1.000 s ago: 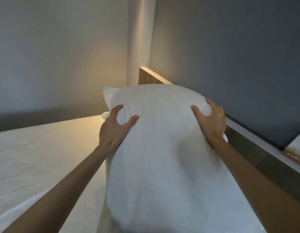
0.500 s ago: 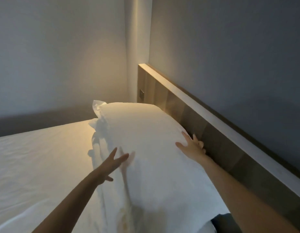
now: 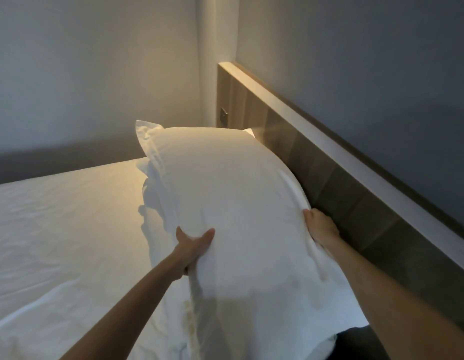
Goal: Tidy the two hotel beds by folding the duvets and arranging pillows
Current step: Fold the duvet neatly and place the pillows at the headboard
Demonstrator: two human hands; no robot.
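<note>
Arranging pillows: the left hand point(image 3: 193, 246) and right hand point(image 3: 320, 227) each grip a side of the pillow point(image 3: 225, 188) at the bed's point(image 3: 70, 216) head edge, against the headboard point(image 3: 319, 165). Next, it likely needs squaring.

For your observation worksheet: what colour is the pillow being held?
The pillow is plain white, best seen in the head view.

Head view, probably bedside, close, down over pillow point(image 3: 225, 203) toward headboard point(image 3: 329, 183).

Plump white pillow point(image 3: 225, 193) lies lengthwise on the bed point(image 3: 64, 224) against headboard point(image 3: 329, 172).
</note>
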